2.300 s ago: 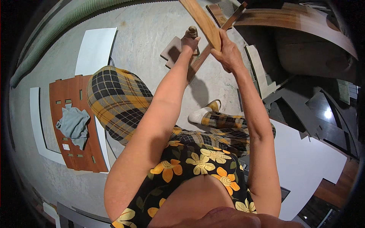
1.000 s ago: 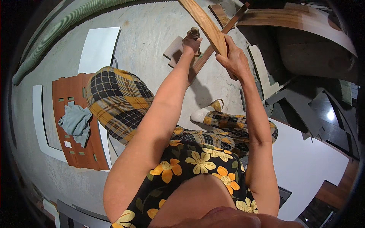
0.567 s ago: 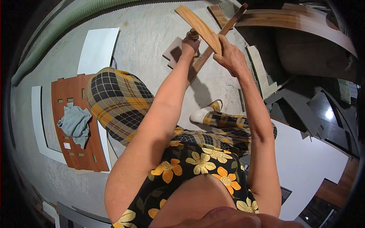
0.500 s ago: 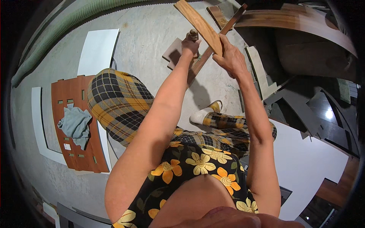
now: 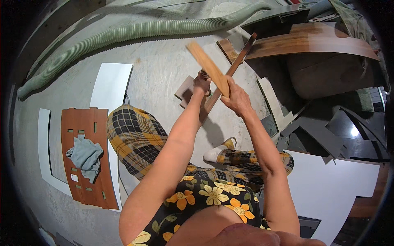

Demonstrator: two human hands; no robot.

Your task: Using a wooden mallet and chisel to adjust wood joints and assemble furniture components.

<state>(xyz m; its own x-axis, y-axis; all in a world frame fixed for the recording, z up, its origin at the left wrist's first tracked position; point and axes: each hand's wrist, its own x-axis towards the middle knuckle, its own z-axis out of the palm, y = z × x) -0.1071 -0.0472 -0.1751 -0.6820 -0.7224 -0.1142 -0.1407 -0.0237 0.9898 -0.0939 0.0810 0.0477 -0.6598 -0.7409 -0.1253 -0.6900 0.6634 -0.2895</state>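
My right hand (image 5: 237, 98) is closed around one end of a light brown wooden slat (image 5: 208, 65), which slants up and to the left. Its far end is slightly blurred. Just left of it, my left hand (image 5: 201, 85) grips a short upright tool (image 5: 204, 74) with a rounded brown end. The hand and slat hide most of that tool, so its kind does not show. Below the hands lies a long narrow brown wooden strip (image 5: 239, 57), crossing the floor diagonally. The strip's near end is beside flat brownish blocks (image 5: 184, 92) under my left hand.
A green ribbed hose (image 5: 164, 28) curves across the far floor. At left, a grey cloth (image 5: 85, 158) lies on a slotted red-brown panel (image 5: 96, 123), near a white panel (image 5: 111, 84). Dark offcuts (image 5: 320, 137) and a large white board (image 5: 328, 176) are at right.
The view has tipped, so the floor things sit lower and more of the hose shows. The slat's raised end has come down closer to the tool in my left hand. Both grips are kept.
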